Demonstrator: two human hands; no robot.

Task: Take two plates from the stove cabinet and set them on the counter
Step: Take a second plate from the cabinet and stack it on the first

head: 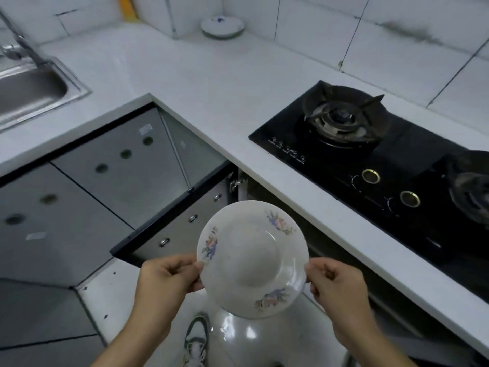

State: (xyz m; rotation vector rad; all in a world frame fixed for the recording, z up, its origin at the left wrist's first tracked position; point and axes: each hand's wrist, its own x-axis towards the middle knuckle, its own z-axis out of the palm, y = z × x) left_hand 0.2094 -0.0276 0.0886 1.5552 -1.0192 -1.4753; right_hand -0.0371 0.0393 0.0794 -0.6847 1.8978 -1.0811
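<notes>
A white plate with small flower prints (252, 258) hangs in the air below the counter edge, in front of the open stove cabinet (296, 234). My left hand (169, 279) pinches its left rim and my right hand (333, 282) pinches its right rim. The plate is roughly level, face up. Whether a second plate lies under it I cannot tell. The white counter (190, 75) runs in an L behind and to the right. The cabinet's inside is dark and mostly hidden.
A black gas stove (370, 154) with two burners is set in the counter at right. A steel sink (29, 88) and tap sit at far left. A white lidded dish (222, 26) stands at the back wall. An open grey cabinet door (172, 221) juts out left of the plate.
</notes>
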